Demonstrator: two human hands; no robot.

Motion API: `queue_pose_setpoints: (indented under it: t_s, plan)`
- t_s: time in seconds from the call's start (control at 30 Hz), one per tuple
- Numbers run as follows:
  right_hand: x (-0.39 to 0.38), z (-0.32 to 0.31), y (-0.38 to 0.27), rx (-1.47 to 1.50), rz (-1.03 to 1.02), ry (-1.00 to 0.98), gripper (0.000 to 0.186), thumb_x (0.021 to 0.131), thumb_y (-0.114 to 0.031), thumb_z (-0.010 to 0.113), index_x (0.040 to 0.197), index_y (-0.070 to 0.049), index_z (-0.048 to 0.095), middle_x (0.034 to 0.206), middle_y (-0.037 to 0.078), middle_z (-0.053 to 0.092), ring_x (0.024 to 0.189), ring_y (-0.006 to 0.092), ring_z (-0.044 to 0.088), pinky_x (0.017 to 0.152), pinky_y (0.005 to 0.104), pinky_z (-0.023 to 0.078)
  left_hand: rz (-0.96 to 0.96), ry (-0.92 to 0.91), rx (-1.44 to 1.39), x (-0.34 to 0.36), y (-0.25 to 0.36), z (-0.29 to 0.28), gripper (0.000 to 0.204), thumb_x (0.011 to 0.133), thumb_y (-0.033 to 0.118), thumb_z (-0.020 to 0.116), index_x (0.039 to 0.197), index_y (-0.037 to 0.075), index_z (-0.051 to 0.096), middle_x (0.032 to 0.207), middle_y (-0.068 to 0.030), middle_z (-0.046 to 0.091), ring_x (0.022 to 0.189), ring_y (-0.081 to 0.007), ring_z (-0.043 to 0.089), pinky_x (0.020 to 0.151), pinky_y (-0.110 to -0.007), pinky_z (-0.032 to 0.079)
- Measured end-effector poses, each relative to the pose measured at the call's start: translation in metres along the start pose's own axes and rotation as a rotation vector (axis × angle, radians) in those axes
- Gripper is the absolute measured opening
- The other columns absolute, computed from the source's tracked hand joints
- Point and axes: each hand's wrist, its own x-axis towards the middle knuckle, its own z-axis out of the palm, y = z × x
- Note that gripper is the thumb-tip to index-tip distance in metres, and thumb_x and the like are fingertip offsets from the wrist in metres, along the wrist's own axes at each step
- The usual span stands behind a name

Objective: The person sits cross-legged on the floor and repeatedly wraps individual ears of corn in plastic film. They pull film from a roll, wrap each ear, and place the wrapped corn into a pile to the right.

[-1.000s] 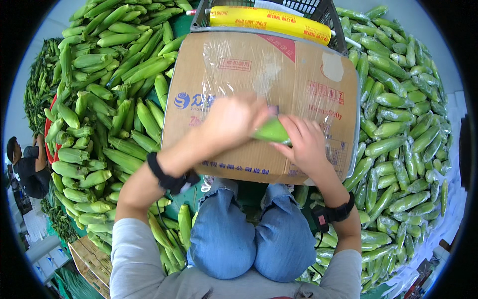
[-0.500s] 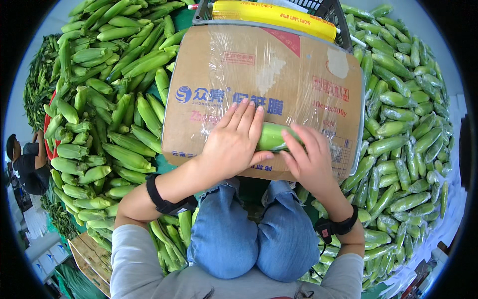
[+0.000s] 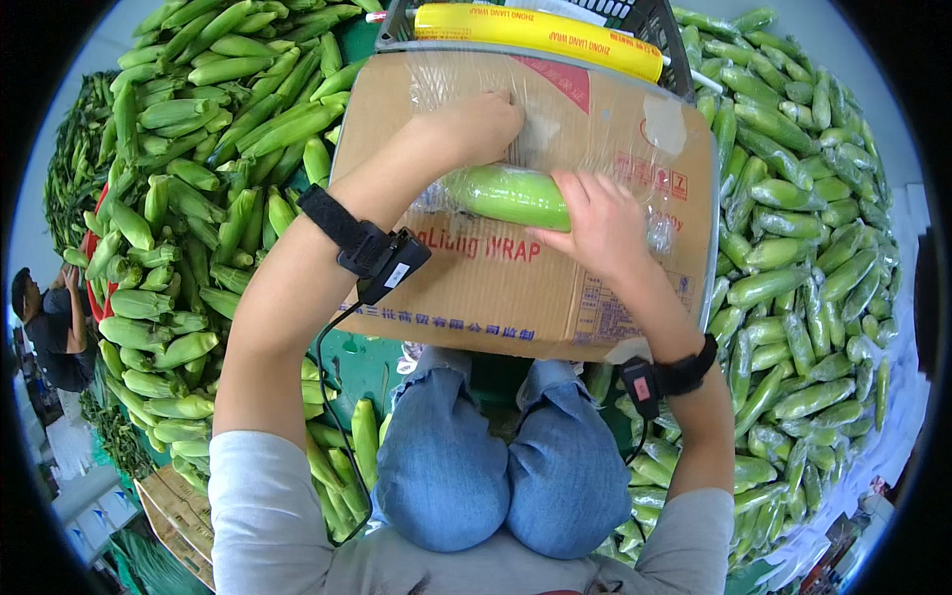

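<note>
My left hand (image 3: 484, 129) has moved off the corn ear (image 3: 506, 195) to the frame's upper centre, fingers curled closed, perhaps on clear film (image 3: 436, 87), while my right fingers (image 3: 587, 190) grip the ear mid-frame, so wrapping seems under way.

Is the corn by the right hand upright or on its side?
On its side: the corn runs left to right over the cardboard box, the right hand gripping one end.

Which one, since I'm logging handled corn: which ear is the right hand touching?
The ear lying crosswise on the cardboard box, its right end under the right hand. The other visible ears lie off the box.
</note>
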Motion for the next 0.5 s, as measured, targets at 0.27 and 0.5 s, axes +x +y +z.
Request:
queue_pose_setpoints:
  t_s: [0.27, 0.5]
  plan:
    - [-0.051, -0.023, -0.03, 0.034, -0.164, -0.161, 0.06, 0.069, -0.041, 0.079, 0.112, -0.004, 0.06, 0.087, 0.008, 0.061, 0.079, 0.0246, 0.061, 0.067, 0.0353, 0.049, 0.041, 0.13, -0.045, -0.011, -0.001, 0.014, 0.066, 0.075, 0.015, 0.077, 0.133, -0.001, 0.05, 0.136, -0.021, 0.049, 0.121, -0.0387, 0.053, 0.1, -0.042, 0.046]
    - [-0.102, -0.061, -0.061, 0.194, -0.083, -0.749, 0.069, 0.073, -0.048, 0.076, 0.123, -0.005, 0.057, 0.09, 0.007, 0.063, 0.081, 0.0258, 0.064, 0.07, 0.0362, 0.052, 0.016, 0.309, -0.182, -0.031, 0.015, -0.002, 0.06, 0.087, 0.025, 0.066, 0.141, 0.006, 0.047, 0.148, -0.0224, 0.04, 0.132, -0.0387, 0.045, 0.108, -0.041, 0.04]
